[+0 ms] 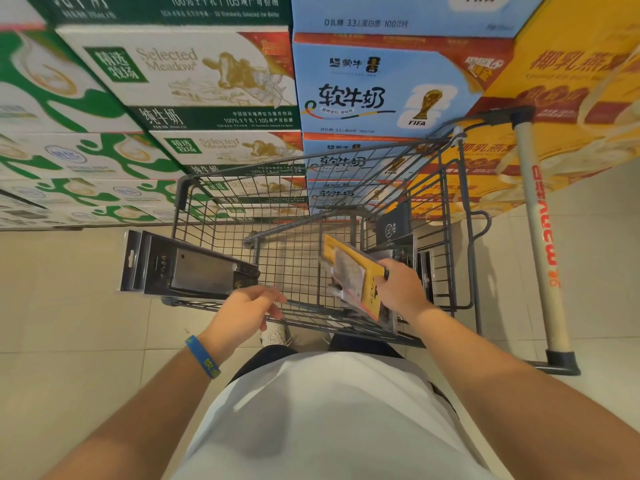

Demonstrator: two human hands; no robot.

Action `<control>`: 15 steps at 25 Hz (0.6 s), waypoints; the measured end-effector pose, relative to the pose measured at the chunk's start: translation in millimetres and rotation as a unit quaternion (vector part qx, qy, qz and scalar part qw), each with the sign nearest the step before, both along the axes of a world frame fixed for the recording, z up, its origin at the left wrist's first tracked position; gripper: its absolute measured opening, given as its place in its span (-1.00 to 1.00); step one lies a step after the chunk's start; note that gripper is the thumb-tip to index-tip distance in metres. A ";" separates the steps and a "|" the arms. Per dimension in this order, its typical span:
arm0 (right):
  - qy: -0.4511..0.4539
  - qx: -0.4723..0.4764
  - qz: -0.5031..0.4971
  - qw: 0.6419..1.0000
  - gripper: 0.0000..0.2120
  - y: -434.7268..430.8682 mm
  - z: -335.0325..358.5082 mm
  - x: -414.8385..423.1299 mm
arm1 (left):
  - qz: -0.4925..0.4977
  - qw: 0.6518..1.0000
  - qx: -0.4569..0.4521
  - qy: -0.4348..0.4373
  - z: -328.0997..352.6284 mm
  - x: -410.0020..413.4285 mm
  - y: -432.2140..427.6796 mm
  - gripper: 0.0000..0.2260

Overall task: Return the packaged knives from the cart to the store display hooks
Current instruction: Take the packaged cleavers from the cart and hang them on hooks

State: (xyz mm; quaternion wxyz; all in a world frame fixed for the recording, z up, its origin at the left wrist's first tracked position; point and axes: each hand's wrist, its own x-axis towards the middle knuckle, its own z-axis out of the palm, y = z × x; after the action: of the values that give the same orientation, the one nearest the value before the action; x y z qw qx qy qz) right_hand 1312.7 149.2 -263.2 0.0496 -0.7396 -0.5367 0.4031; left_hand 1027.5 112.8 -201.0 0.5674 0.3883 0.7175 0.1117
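Observation:
My left hand (244, 311) grips a stack of dark packaged cleavers (183, 266) by its near end, holding it out over the left rim of the wire cart (194, 188). My right hand (398, 289) pinches a yellow-backed knife package (353, 271) and holds it tilted inside the cart basket. More dark knife packages (398, 233) stand against the cart's right wall. No display hooks are in view.
Stacked milk cartons (194, 81) in green, blue and yellow fill the wall beyond the cart. The cart's handle (540, 237) runs along the right. Pale floor tiles (69, 306) lie to the left and right. My shoe (273, 337) shows under the basket.

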 end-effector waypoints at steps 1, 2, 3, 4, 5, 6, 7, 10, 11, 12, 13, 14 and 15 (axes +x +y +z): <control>0.001 0.005 0.017 1.000 -0.79 8.0 6.3 -0.2 | -0.002 1.000 0.003 -0.002 1.2 0.5 1.7 -0.74; -0.001 0.006 0.039 0.999 -0.79 16.2 13.4 -0.1 | -0.002 1.000 0.007 -0.003 2.4 0.7 3.7 -0.74; -0.006 0.006 0.068 0.998 -0.78 24.0 21.3 0.1 | -0.002 1.000 0.013 -0.007 4.1 0.9 6.1 -0.75; -0.014 0.008 0.102 0.995 -0.75 31.7 31.2 0.2 | -0.004 1.000 0.023 -0.012 6.1 0.8 9.1 -0.76; -0.023 0.011 0.139 0.990 -0.70 40.4 42.7 -0.8 | -0.009 0.999 0.034 -0.014 8.6 0.8 14.0 -0.79; -0.030 0.020 0.172 0.985 -0.66 50.5 55.5 -3.3 | -0.019 0.999 0.049 -0.010 11.2 0.8 20.9 -0.83; -0.034 0.032 0.198 0.979 -0.63 61.0 69.5 -7.2 | -0.036 0.997 0.064 0.002 14.6 1.3 30.2 -0.87; -0.053 0.072 0.247 0.965 -0.70 90.9 116.1 -27.2 | -0.094 0.987 0.121 0.056 29.3 2.0 65.4 -0.78; -0.058 0.083 0.253 0.962 -0.72 99.4 133.4 -33.0 | -0.113 0.980 0.145 0.071 35.7 1.4 78.3 -0.62; -0.055 0.100 0.262 0.958 -0.73 105.6 152.1 -36.7 | -0.134 0.972 0.172 0.090 44.7 0.4 91.1 -0.46; -0.044 0.124 0.274 0.953 -0.73 109.6 170.6 -39.1 | -0.160 0.960 0.201 0.109 53.6 -0.8 103.1 -0.33; -0.026 0.151 0.287 0.946 -0.75 112.4 190.4 -41.0 | -0.192 0.946 0.230 0.124 64.0 -2.6 114.8 -0.24; -0.004 0.175 0.300 0.938 -0.77 114.3 209.7 -42.8 | -0.225 0.932 0.252 0.131 72.6 -4.1 125.7 -0.17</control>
State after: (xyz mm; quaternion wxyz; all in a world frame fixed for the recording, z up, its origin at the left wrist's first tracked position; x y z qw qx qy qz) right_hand 1269.9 263.5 -53.5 0.0525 -0.5257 -0.7958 0.2959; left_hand 1023.4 238.4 -128.3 0.3621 0.6812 0.6273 0.1062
